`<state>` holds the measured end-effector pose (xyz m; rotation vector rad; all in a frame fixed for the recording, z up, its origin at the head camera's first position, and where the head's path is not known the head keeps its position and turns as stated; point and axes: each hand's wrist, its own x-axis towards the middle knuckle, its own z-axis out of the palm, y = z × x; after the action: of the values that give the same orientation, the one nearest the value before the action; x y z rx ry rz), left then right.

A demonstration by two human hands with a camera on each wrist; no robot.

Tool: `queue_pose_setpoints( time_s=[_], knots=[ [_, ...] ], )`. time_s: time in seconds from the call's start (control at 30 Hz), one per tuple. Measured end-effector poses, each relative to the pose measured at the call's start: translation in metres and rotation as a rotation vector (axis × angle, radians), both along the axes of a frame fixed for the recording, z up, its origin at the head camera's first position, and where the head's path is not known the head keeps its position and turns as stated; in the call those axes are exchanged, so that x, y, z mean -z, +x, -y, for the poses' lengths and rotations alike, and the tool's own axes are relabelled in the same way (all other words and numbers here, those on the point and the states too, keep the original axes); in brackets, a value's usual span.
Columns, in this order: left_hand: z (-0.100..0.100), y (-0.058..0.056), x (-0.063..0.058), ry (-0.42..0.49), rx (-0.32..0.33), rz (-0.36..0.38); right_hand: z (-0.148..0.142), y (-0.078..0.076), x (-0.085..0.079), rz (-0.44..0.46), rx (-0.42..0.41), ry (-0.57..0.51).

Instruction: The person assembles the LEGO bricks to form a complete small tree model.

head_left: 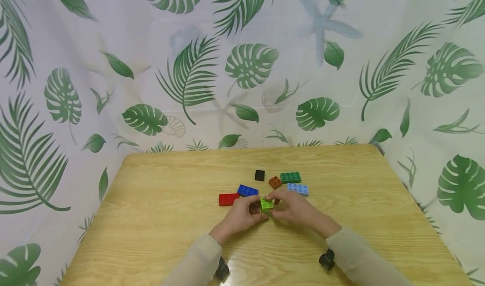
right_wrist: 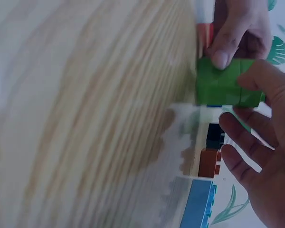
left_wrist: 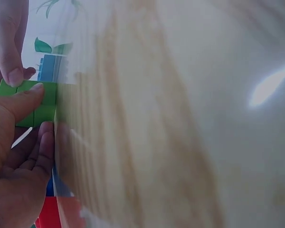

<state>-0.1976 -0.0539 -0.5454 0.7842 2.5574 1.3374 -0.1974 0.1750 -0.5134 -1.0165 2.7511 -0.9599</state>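
Note:
A small stack of light green toy bricks (head_left: 267, 207) stands on the table between both hands, with seams showing across its side in the wrist views. My left hand (head_left: 241, 214) pinches its lower part, the thumb lying along the near face. From the other side, my right hand (head_left: 295, 207) holds the upper part between thumb and forefinger. In the right wrist view, the other right-hand fingers (right_wrist: 242, 142) stick out beside the stack. Just behind the left hand lie a red brick (head_left: 228, 199) and a blue brick (head_left: 248, 190). A light blue brick (head_left: 298, 189) lies behind the right hand.
Farther back sit a black brick (head_left: 259, 175), a brown brick (head_left: 275, 182) and a dark green brick (head_left: 290, 177). The wooden table (head_left: 159, 218) meets a leaf-patterned curtain (head_left: 250, 109) at its back edge.

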Motion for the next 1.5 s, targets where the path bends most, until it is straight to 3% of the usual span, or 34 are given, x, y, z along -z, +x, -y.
queue_pose_setpoints(
  time_s=[0.2,0.37,0.53,0.73,0.93,1.13,1.5],
  knots=[
    [0.001,0.003,-0.004,-0.017,-0.002,-0.066,0.002,0.001,-0.003,0.008,-0.005,-0.038],
    [0.004,0.008,-0.01,-0.091,-0.025,-0.155,0.003,0.001,-0.008,0.027,0.009,-0.023],
    [0.017,0.012,-0.019,-0.089,-0.054,-0.206,0.004,0.001,-0.011,0.027,0.029,0.006],
    [0.04,0.006,-0.026,-0.073,-0.146,-0.272,0.003,-0.001,-0.009,0.01,0.049,0.027],
    [0.064,-0.005,-0.024,-0.118,-0.231,-0.221,0.002,-0.001,-0.008,0.053,0.055,0.016],
    [0.078,-0.01,-0.014,-0.174,-0.22,-0.161,0.001,0.0,-0.006,0.062,0.031,-0.01],
    [0.082,-0.011,-0.008,-0.228,-0.228,-0.14,0.002,0.002,0.0,0.086,0.053,-0.041]
  ],
)
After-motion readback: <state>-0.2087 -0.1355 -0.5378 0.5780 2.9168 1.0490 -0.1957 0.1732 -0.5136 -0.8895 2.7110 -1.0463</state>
